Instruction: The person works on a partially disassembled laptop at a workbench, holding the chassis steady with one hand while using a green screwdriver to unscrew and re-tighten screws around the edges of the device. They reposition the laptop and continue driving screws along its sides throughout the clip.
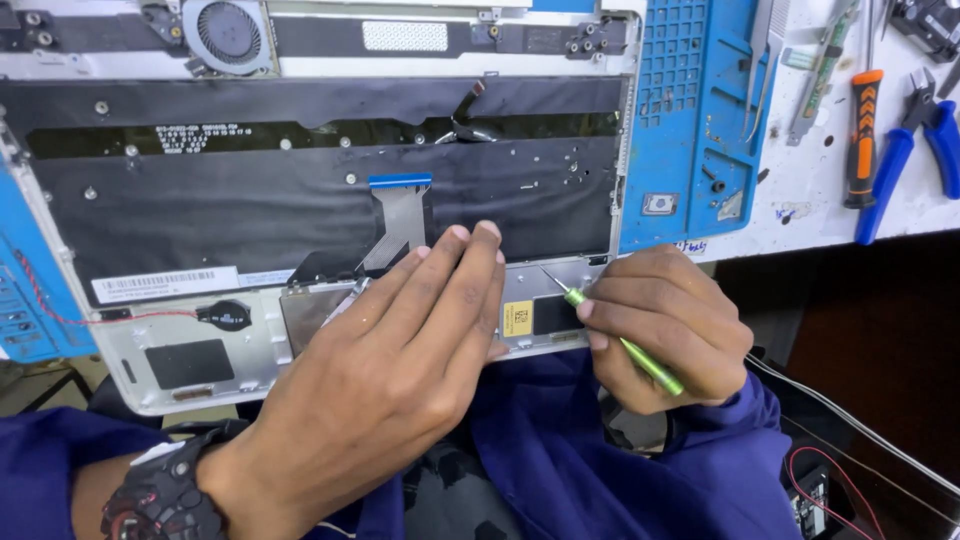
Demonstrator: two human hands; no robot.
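Note:
An opened laptop case [60,66] lies upside down in front of me, with a black film over the keyboard back and a grey ribbon cable [399,222] with a blue tip in its middle. My left hand [400,350] rests flat on the case's lower edge, fingers together beside the ribbon cable. My right hand [670,330] grips a thin green screwdriver [620,340] like a pen. Its tip touches the silver case near the lower right corner.
A cooling fan [228,35] sits at the top left of the case and a round coin battery [224,316] with red wire at the lower left. A blue work mat [690,120] lies right. Beyond it lie tweezers [762,60], an orange-handled screwdriver [862,135] and blue-handled pliers [915,150].

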